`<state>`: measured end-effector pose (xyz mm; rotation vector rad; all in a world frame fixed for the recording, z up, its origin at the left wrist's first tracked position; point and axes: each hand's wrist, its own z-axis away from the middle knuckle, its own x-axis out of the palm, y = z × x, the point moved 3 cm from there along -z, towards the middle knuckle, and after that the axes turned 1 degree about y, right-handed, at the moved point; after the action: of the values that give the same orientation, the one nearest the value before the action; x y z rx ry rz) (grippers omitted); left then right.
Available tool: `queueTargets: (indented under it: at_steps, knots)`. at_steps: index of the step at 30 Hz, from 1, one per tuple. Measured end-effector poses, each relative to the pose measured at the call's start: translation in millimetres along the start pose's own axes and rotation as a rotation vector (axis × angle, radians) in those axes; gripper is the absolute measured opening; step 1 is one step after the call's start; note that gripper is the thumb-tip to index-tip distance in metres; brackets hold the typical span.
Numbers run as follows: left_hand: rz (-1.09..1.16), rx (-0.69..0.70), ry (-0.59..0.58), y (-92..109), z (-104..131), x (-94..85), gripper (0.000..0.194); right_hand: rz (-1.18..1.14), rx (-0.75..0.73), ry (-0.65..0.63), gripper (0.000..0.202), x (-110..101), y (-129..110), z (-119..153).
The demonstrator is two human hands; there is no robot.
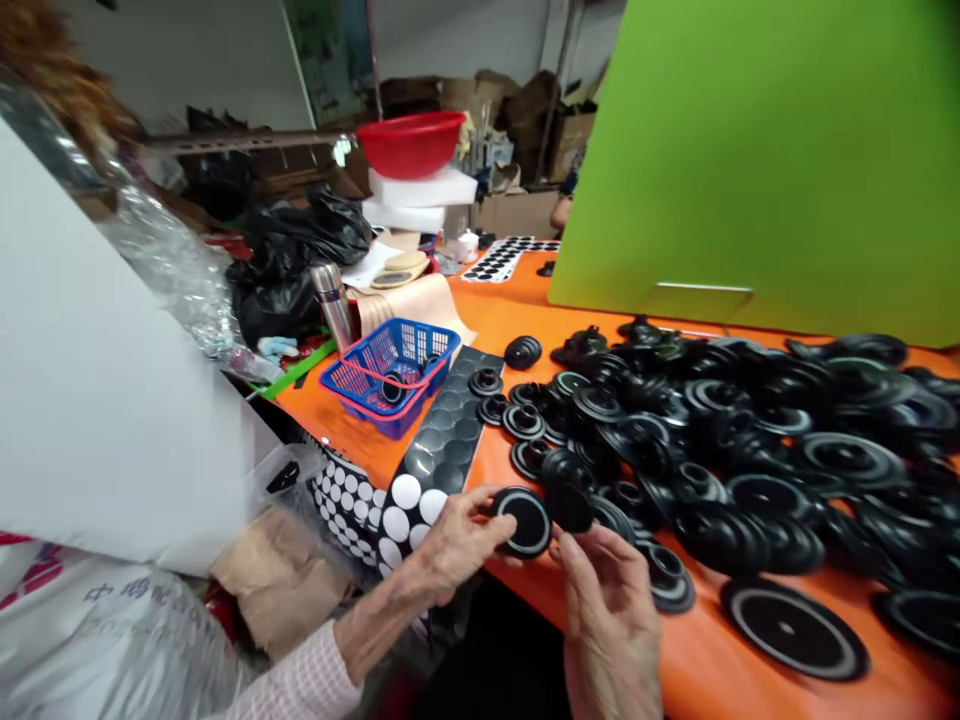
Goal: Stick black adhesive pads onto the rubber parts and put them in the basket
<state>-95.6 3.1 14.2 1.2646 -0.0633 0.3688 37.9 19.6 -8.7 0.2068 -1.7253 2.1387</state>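
Between the thumb and fingers of my left hand is a black disc with a grey ring, its flat face turned toward me. My right hand pinches a thin black round pad by its lower edge, just right of that disc. Close to my left hand lies a strip of round stickers, dark circles on its far part and bare white circles at the near end. A large heap of black ringed discs spreads over the orange table to the right of my hands.
A blue basket with a few black pieces stands left of the strip on the orange tabletop. Behind it are a steel flask and black bags. A green board rises behind the heap; a white panel stands left.
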Motion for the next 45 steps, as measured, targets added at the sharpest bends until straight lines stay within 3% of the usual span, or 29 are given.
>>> queueTargets:
  at_steps: [4, 6, 10, 12, 13, 15, 16, 20, 22, 25, 29, 32, 35, 40, 45]
  knots:
    - [0.007, 0.11, 0.111, 28.0, -5.7, -18.6, 0.048, -0.018, -0.142, -0.112, 0.045, 47.7, -5.8, -8.8]
    - [-0.005, 0.186, 0.181, 59.8, -11.5, -36.3, 0.046, -0.069, -0.167, -0.22, 0.042, 84.0, -15.2, -13.4]
    - [-0.157, 0.349, 0.325, 141.6, -25.1, -75.8, 0.039, -0.281, -0.187, -0.484, 0.038, 165.5, -42.3, -17.4]
    - [-0.398, 0.409, 0.462, 169.8, -27.9, -89.6, 0.042, -0.309, -0.189, -0.542, 0.03, 188.5, -50.6, -16.1]
    - [-0.56, 0.516, 0.582, 178.6, -26.3, -93.4, 0.043, -0.297, -0.18, -0.545, 0.026, 191.5, -51.2, -14.4]
    - [-0.769, 0.661, 0.7, 176.9, -24.8, -91.5, 0.037, -0.24, -0.149, -0.505, 0.022, 179.4, -45.3, -8.9]
    - [-0.809, 0.676, 0.671, 167.4, -27.6, -86.6, 0.031, -0.2, -0.129, -0.467, 0.023, 165.5, -39.5, -5.3]
    - [-0.822, 0.501, 0.239, 106.6, -66.1, -46.4, 0.019, 0.01, -0.052, -0.272, 0.028, 86.1, -13.5, 8.2]
    - [-0.818, 0.505, 0.163, 85.5, -92.0, -24.9, 0.019, 0.117, -0.019, -0.226, 0.03, 51.3, -5.5, 13.1]
    - [-0.756, 0.511, 0.098, 69.1, -125.7, -1.7, 0.028, 0.204, 0.041, -0.215, 0.031, 16.7, -0.5, 19.1]
    - [-0.626, 0.445, 0.064, 67.8, -139.8, 3.1, 0.018, 0.251, 0.077, -0.208, 0.031, -9.7, -1.2, 23.4]
    - [-0.492, 0.337, 0.033, 73.3, -124.3, -5.9, 0.014, 0.251, 0.076, -0.2, 0.032, -22.6, -4.6, 22.3]
    - [-0.329, 0.196, -0.066, 69.7, -91.5, -11.0, 0.018, 0.214, 0.08, -0.188, 0.032, -28.7, -10.2, 19.4]
    - [0.285, -0.157, -0.145, 33.4, -29.8, -6.4, 0.025, 0.136, 0.055, -0.185, 0.028, -26.8, -19.7, 17.9]
    - [0.284, -0.162, -0.182, 6.8, 10.3, -1.7, 0.021, 0.159, -0.011, -0.186, 0.023, -25.1, -18.4, 22.6]
